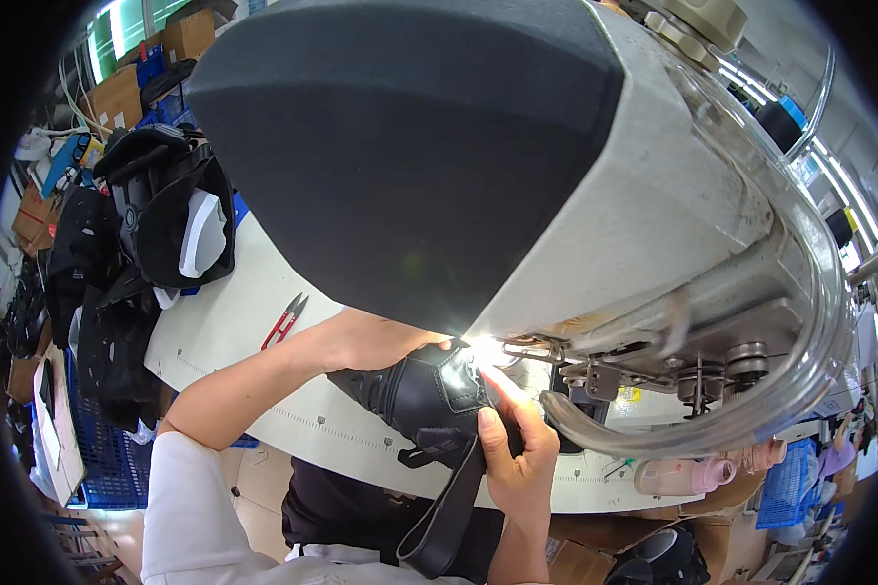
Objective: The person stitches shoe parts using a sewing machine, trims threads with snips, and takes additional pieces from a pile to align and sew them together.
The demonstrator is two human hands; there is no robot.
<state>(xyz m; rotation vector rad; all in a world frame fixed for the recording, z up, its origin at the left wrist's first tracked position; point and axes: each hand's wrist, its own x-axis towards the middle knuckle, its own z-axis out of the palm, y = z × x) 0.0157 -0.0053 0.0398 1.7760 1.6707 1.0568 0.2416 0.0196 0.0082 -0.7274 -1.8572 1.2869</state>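
Observation:
A black shoe upper [421, 395] lies under the head of a large grey sewing machine [517, 175], lit by a bright lamp near the needle. My left hand [376, 341] rests on the upper's far side, partly hidden under the machine head. My right hand [517, 444] pinches the upper's near edge, fingers pointing toward the lit spot. A black strap [449, 517] hangs down from the upper over the table edge.
Red thread snips [283, 320] lie on the white table [254, 322]. A pile of black shoe uppers [146, 224] sits at the left over a blue crate [93, 439]. Cardboard boxes [117, 93] stand behind. A pink bottle [683, 475] lies at the right.

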